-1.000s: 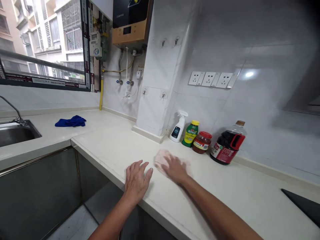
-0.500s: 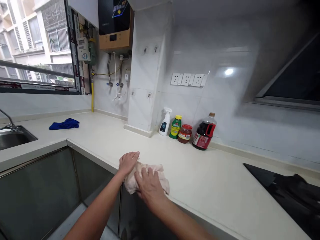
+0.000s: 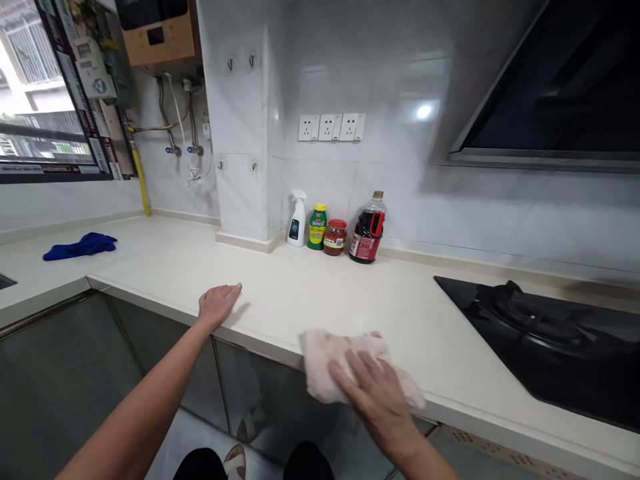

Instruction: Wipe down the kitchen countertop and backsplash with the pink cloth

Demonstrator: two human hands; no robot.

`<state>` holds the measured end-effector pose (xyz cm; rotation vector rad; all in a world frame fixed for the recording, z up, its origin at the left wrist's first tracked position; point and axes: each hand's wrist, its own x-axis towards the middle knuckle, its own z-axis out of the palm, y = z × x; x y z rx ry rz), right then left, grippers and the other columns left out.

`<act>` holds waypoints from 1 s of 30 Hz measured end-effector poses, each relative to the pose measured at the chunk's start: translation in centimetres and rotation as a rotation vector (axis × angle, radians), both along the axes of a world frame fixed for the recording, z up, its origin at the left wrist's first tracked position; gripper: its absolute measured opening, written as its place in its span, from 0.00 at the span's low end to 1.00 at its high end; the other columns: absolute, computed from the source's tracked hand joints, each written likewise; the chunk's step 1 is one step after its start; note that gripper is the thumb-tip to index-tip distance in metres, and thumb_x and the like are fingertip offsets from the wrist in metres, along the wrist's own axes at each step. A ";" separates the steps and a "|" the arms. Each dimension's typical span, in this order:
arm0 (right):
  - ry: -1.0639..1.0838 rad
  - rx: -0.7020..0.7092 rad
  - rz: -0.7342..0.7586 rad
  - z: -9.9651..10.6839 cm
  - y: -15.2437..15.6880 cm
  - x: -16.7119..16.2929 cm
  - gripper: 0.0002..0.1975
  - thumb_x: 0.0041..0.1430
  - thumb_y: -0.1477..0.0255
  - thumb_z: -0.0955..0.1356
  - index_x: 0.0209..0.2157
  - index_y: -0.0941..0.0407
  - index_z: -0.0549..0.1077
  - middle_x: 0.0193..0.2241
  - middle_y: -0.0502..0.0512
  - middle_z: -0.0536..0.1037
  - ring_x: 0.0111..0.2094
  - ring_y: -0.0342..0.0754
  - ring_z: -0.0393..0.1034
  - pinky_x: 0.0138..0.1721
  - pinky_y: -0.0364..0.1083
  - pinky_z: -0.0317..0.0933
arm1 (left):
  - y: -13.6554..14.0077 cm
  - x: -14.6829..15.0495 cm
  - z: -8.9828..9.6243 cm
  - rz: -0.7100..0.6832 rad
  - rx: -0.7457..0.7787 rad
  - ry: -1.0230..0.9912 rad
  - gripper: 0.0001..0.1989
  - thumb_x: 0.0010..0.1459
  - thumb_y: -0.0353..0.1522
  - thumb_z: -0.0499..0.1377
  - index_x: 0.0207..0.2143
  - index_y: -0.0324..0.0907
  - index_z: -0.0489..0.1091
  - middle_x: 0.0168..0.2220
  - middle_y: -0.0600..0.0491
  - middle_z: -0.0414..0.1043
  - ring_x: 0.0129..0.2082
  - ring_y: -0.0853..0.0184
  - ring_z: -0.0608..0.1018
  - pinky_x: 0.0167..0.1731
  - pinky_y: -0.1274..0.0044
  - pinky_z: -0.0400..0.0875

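Note:
A pale pink cloth (image 3: pixel 325 363) lies over the front edge of the white countertop (image 3: pixel 280 287), part of it hanging down. My right hand (image 3: pixel 377 393) presses on it from above, slightly smeared by motion, and keeps hold of it at the edge. Further left, my left hand (image 3: pixel 219 305) rests at the counter's edge with its fingers stretched out and nothing in it.
Along the wall stand a white spray bottle (image 3: pixel 297 223), a green bottle (image 3: pixel 317 230), a red-lidded jar (image 3: pixel 335 240) and a large dark sauce bottle (image 3: pixel 367 233). A black gas stove (image 3: pixel 545 347) is on the right. A blue cloth (image 3: pixel 83 247) lies at left.
My right hand has moved right along the counter edge with the pink cloth. My left hand is now apart from the cloth. The view has turned right, showing more of the stove.

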<state>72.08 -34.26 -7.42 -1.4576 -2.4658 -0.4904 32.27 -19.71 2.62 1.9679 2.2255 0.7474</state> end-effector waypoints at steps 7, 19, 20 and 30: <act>0.059 0.203 -0.193 -3.0 -5.7 22.0 0.30 0.54 0.72 0.65 0.59 0.43 0.73 0.59 0.59 0.72 0.58 0.69 0.64 0.55 0.67 0.60 | -0.2 0.3 0.0 -0.036 0.016 0.013 0.33 0.65 0.53 0.40 0.55 0.47 0.75 0.62 0.48 0.72 0.66 0.54 0.68 0.63 0.62 0.57; 0.049 -0.062 -0.247 0.3 -4.5 22.8 0.37 0.52 0.62 0.72 0.65 0.46 0.67 0.65 0.57 0.64 0.63 0.66 0.61 0.60 0.61 0.62 | 0.0 0.3 -0.4 -0.078 0.030 -0.009 0.32 0.63 0.54 0.44 0.54 0.49 0.76 0.62 0.48 0.72 0.65 0.50 0.68 0.64 0.57 0.57; 0.046 -0.108 -0.258 0.9 -3.8 21.7 0.40 0.52 0.59 0.72 0.67 0.46 0.64 0.67 0.56 0.60 0.66 0.66 0.57 0.62 0.62 0.60 | 0.1 0.3 -0.6 -0.077 0.033 -0.007 0.31 0.63 0.54 0.44 0.54 0.50 0.76 0.62 0.49 0.72 0.65 0.50 0.68 0.64 0.56 0.56; 0.063 -0.265 -0.575 5.6 10.2 22.5 0.29 0.66 0.55 0.54 0.64 0.43 0.67 0.68 0.51 0.60 0.69 0.62 0.48 0.67 0.69 0.41 | -0.2 0.7 -1.3 -0.061 0.134 0.046 0.24 0.64 0.51 0.47 0.48 0.54 0.77 0.60 0.50 0.74 0.63 0.54 0.69 0.65 0.56 0.52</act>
